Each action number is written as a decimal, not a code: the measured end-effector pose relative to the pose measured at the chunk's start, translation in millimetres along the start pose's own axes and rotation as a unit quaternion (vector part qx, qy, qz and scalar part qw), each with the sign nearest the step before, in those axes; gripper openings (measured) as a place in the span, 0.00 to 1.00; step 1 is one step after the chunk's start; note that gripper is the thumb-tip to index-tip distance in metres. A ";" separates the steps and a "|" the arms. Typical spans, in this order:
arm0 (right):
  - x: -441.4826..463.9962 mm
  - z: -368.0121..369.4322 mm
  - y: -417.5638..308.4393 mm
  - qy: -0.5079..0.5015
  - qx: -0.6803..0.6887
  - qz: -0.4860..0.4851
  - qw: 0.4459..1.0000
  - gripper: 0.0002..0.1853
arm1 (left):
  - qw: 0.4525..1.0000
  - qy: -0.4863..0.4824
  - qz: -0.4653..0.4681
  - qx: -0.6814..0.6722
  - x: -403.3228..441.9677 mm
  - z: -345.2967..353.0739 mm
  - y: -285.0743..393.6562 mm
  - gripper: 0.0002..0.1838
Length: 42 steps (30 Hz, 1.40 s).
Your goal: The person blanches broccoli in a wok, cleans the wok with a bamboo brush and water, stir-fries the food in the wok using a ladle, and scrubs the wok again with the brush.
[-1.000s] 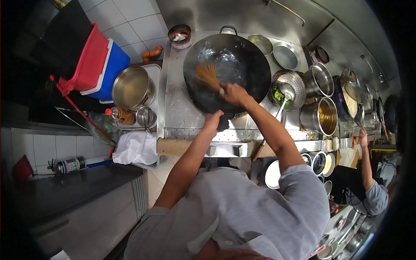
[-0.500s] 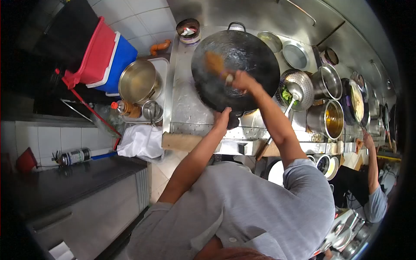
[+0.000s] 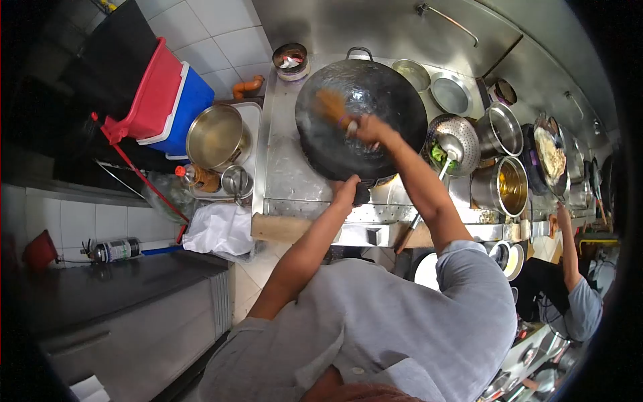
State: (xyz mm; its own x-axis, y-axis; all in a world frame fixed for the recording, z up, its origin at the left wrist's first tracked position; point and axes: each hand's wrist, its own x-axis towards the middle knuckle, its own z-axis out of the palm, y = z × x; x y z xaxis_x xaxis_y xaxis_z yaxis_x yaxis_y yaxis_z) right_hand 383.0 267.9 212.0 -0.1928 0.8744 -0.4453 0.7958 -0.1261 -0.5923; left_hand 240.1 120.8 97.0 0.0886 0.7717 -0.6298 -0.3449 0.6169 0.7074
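A large black wok (image 3: 395, 100) sits on the steel stove counter (image 3: 284, 161), with a wet shine inside. My right hand (image 3: 372, 130) is closed round the handle of a straw-coloured bristle brush (image 3: 331, 105), whose blurred bristles are over the left part of the wok. At the wok's near edge, my left hand (image 3: 346, 192) is wrapped round a dark cloth (image 3: 362, 194) at the near handle, which is hidden. Right of the wok is a perforated strainer (image 3: 469, 142) with green vegetables (image 3: 439, 155) and a ladle (image 3: 450, 145) in it.
Steel pots (image 3: 483, 191) stand beyond the strainer, one with yellow liquid. A co-worker's arm (image 3: 569, 248) reaches toward a pan at the far right. At left are a steel pot (image 3: 213, 137), a red-capped bottle (image 3: 201, 178), a white cloth (image 3: 218, 229) and a blue bin (image 3: 189, 100).
The brush has swept about within the left part of the wok, held in my right hand. My left hand keeps its hold at the near edge. The whole view has shifted slightly.
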 end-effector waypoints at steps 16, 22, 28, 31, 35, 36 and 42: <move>-5.0 -2.2 8.3 0.019 -0.019 -0.003 1.000 0.31 | 1.000 0.001 -0.015 0.011 -3.9 0.1 9.5 0.15; -171.4 33.8 26.2 0.073 0.047 -0.034 0.996 0.35 | 0.997 -0.012 0.072 0.031 -61.7 -49.9 86.7 0.08; -280.1 107.8 76.0 0.288 0.402 0.070 0.866 0.37 | 0.965 0.009 0.213 0.152 -81.4 -79.8 122.2 0.14; -289.4 118.8 80.3 0.327 0.444 0.081 0.830 0.39 | 0.913 0.020 0.322 0.250 -68.8 -77.2 139.5 0.20; -265.4 101.3 65.4 0.360 0.403 0.084 0.837 0.42 | 0.871 0.079 0.341 0.345 -111.3 -28.0 160.8 0.27; -246.2 105.0 75.1 0.376 0.390 0.062 0.838 0.43 | 0.840 0.128 0.371 0.375 -126.3 -13.4 163.4 0.27; -172.3 74.7 35.3 0.266 0.458 0.042 0.847 0.48 | 0.756 0.115 0.494 0.413 -169.2 18.0 132.8 0.32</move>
State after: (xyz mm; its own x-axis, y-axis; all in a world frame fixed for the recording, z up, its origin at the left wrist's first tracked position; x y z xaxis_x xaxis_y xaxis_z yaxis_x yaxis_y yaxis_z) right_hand 401.4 77.8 217.7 0.3223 0.9008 -0.2909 -0.0331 -0.2964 -0.9545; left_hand 196.1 75.0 303.3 -0.0279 0.9306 0.3648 0.5736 -0.2840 0.7683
